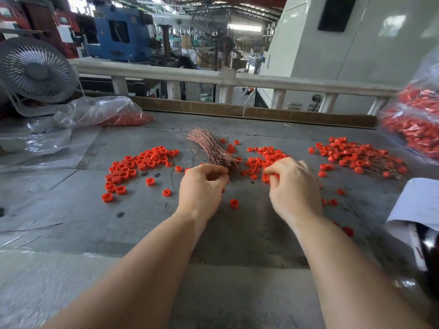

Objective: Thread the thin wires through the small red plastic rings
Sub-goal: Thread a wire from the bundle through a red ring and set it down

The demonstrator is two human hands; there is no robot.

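A bundle of thin copper wires [211,148] lies on the grey table [237,233], fanning away from me. My left hand [202,188] has its fingers curled at the near end of the bundle, pinching wire there. My right hand [293,186] reaches into the middle pile of small red plastic rings [266,160], fingertips pinched at a ring. More loose rings [140,165] lie in a pile to the left. On the right sits a pile of rings with wires through them [356,155]. A single ring [234,203] lies between my wrists.
A clear bag of red rings [111,112] lies at the back left beside a white fan [35,72]. Another bag of red rings [418,124] bulges at the right edge. White paper and a dark object [420,217] sit near right. A white rail [213,77] borders the table's far side.
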